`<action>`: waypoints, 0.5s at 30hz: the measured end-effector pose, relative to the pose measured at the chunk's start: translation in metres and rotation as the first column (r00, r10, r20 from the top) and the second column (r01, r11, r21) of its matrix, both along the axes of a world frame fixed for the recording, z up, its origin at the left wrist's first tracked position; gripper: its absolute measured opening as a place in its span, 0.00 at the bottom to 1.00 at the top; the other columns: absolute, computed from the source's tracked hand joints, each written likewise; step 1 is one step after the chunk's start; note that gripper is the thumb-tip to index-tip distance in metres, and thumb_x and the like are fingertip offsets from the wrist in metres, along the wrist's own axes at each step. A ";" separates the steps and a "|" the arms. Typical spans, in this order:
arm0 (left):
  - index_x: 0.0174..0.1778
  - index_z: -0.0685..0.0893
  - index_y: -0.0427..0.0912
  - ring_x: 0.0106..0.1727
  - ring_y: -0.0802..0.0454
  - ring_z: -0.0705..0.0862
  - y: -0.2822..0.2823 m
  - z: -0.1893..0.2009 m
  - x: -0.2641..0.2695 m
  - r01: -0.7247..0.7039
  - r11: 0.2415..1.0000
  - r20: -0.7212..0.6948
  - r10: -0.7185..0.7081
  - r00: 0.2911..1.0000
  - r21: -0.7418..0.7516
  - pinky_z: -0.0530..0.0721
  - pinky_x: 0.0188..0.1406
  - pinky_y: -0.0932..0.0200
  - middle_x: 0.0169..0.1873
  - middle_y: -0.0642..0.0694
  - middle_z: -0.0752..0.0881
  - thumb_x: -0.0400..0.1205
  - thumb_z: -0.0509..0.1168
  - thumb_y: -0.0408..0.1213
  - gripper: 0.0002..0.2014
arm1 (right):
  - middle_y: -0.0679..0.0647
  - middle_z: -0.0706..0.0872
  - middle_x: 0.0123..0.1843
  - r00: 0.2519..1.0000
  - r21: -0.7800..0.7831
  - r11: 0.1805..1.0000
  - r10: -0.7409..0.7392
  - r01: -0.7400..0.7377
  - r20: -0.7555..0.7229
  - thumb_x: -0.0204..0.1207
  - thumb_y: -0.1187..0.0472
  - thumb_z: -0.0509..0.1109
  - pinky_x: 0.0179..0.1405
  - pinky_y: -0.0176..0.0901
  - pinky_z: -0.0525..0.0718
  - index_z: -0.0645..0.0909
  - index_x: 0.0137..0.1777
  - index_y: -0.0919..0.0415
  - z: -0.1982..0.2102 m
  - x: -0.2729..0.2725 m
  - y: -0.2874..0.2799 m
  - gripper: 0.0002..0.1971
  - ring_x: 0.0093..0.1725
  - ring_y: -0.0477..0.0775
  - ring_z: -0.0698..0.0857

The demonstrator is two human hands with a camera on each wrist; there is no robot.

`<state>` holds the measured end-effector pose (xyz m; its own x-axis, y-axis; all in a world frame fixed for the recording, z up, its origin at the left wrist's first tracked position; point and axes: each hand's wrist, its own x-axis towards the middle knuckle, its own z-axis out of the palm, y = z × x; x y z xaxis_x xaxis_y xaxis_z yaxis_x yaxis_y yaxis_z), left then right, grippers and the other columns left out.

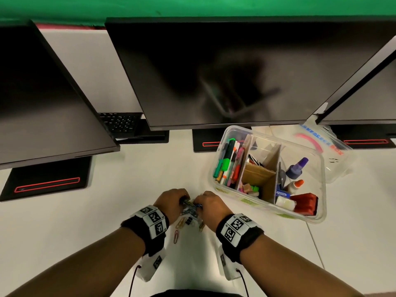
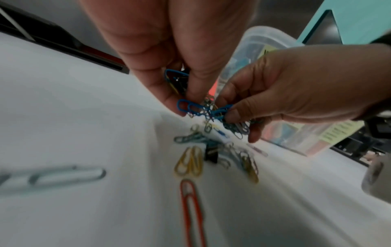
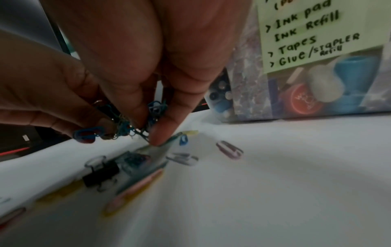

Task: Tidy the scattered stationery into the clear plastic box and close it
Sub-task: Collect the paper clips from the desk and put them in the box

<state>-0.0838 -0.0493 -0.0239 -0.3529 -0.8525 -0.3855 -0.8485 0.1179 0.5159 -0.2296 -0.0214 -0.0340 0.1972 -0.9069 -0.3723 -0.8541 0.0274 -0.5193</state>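
Note:
Both hands meet over a tangled clump of paper clips, mostly blue, just above the white desk. My left hand pinches the clump's left side, and in the left wrist view this left hand grips blue paper clips. My right hand pinches the other side, its fingertips curled round the clips. Loose clips and a black binder clip lie under my wrists. The clear plastic box stands open to the right, divided by cardboard and holding pens, erasers, glue and a red stamp.
The box's clear lid lies behind the box at the right. Three dark monitors on black stands line the back of the desk. A yellow note is stuck on the box's wall. A small clear packet lies by the binder clip.

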 end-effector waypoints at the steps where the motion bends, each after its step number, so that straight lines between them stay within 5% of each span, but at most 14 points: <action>1: 0.58 0.83 0.40 0.56 0.46 0.83 -0.001 0.005 0.001 -0.006 1.000 -0.012 0.006 1.000 -0.016 0.75 0.53 0.63 0.55 0.42 0.86 0.80 0.62 0.30 0.12 | 0.63 0.80 0.61 1.000 -0.012 1.000 -0.006 0.006 0.013 0.81 0.64 0.61 0.60 0.42 0.76 0.81 0.66 0.61 0.005 0.001 0.001 0.16 0.59 0.62 0.81; 5: 0.52 0.85 0.41 0.44 0.54 0.80 -0.004 0.030 0.005 -0.007 0.998 -0.057 0.004 0.998 -0.059 0.71 0.37 0.75 0.45 0.47 0.87 0.79 0.63 0.29 0.09 | 0.62 0.81 0.57 0.997 -0.093 0.995 -0.022 0.029 0.078 0.80 0.63 0.62 0.48 0.32 0.68 0.82 0.62 0.62 0.027 0.004 0.004 0.14 0.57 0.59 0.81; 9: 0.50 0.85 0.43 0.43 0.54 0.81 -0.008 0.065 0.005 -0.044 0.996 -0.093 0.036 0.995 -0.081 0.71 0.36 0.79 0.39 0.52 0.83 0.78 0.63 0.26 0.10 | 0.61 0.83 0.55 0.993 -0.180 0.982 -0.030 0.051 0.116 0.80 0.61 0.64 0.47 0.33 0.68 0.83 0.59 0.60 0.058 0.003 0.003 0.12 0.55 0.57 0.81; 15: 0.49 0.86 0.44 0.45 0.52 0.82 -0.018 0.113 -0.029 -0.085 0.979 -0.148 0.058 0.987 -0.183 0.80 0.48 0.63 0.43 0.49 0.86 0.76 0.64 0.24 0.12 | 0.58 0.86 0.54 0.992 -0.302 0.950 -0.054 0.086 0.111 0.79 0.62 0.66 0.55 0.40 0.78 0.85 0.57 0.59 0.115 -0.028 -0.006 0.10 0.51 0.55 0.83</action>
